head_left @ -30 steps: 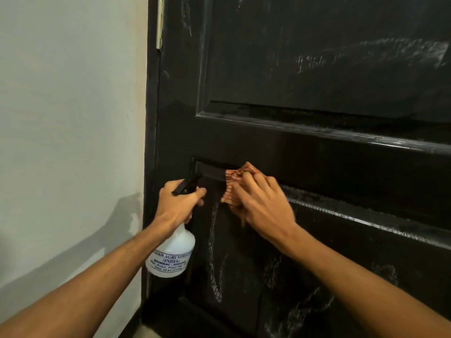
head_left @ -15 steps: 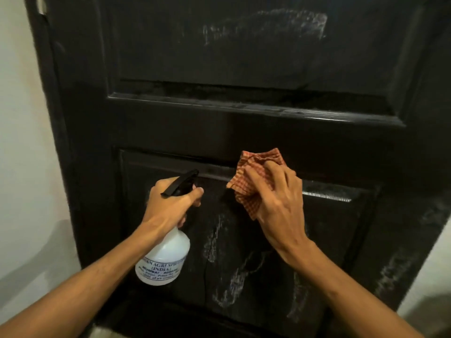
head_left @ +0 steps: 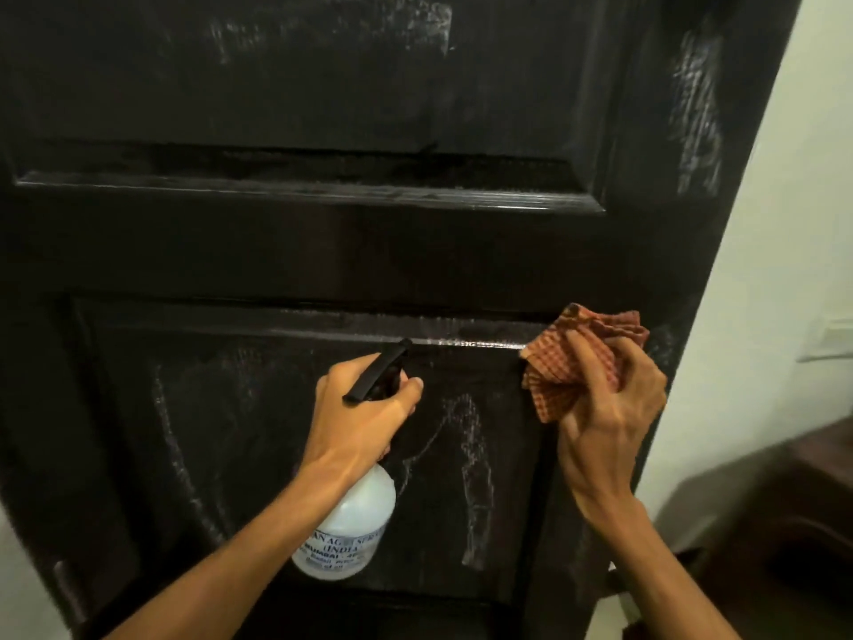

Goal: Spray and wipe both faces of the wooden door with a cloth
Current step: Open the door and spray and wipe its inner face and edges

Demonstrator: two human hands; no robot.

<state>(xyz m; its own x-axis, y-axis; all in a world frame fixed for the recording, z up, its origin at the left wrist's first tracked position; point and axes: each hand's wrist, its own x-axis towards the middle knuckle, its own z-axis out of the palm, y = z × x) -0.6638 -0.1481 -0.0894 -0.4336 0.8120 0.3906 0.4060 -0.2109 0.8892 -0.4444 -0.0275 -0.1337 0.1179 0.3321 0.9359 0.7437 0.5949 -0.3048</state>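
Note:
A black panelled wooden door (head_left: 323,251) fills the view, with whitish streaks and smears on its panels. My right hand (head_left: 609,408) grips a bunched red-checked cloth (head_left: 572,362) and presses it against the top right corner of the lower panel, near the door's right stile. My left hand (head_left: 364,413) grips the neck and black trigger of a white spray bottle (head_left: 346,524), holding it in front of the lower panel; its label faces me.
A pale wall (head_left: 794,224) lies right of the door's edge, with a light switch plate (head_left: 831,334) on it. Dark wooden furniture (head_left: 784,524) stands low at the right. A strip of wall shows at the bottom left.
My right hand slid the cloth rightward along the lower panel's top edge, from its left corner to its right corner. The view swung right with it; the left hand kept holding the bottle.

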